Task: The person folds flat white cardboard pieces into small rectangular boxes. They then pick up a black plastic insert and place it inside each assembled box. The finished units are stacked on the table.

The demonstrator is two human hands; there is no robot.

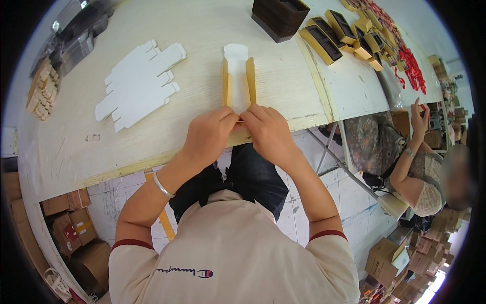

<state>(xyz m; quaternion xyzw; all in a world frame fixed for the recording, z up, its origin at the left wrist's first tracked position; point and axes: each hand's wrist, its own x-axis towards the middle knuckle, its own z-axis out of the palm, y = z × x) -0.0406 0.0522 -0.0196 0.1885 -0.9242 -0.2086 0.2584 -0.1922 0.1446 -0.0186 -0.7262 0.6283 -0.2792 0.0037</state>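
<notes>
A partly folded carton, white inside with gold outer faces, lies at the table's near edge. Its two long side walls stand up, and a white flap stretches out flat at the far end. My left hand is closed on the near left corner of this carton. At the near right corner my right hand also grips it, fingers pressed together. The fingers hide most of the carton's near end. To the left lies a stack of flat white carton blanks.
Dark plastic trays are stacked at the far edge. Gold boxes with dark inserts and red ribbons lie farther right. Clear plastic boxes and wooden pieces are at left. A co-worker sits at right.
</notes>
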